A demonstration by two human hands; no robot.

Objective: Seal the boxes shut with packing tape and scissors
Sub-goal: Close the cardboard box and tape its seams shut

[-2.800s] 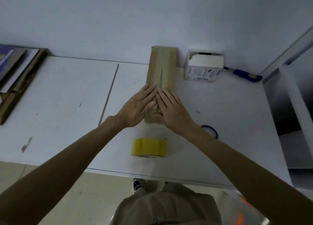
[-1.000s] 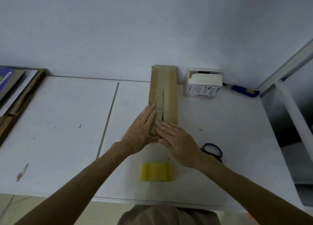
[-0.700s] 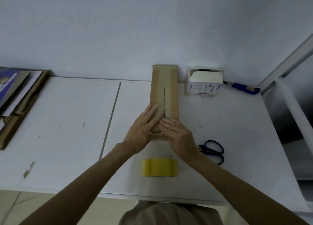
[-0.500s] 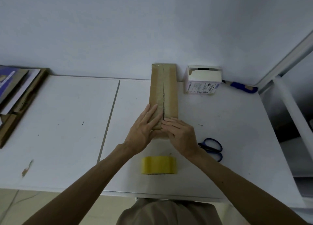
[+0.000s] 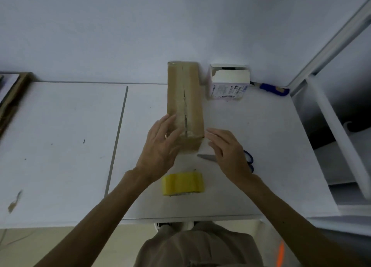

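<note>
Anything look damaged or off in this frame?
The box has a jagged dark gap along the near half of its top seam; the flaps don't meet cleanly. A brown scuff marks the table at front left.

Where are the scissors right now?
Head view: the scissors lie on the table, right of the tape roll, partly hidden under the right hand.
</note>
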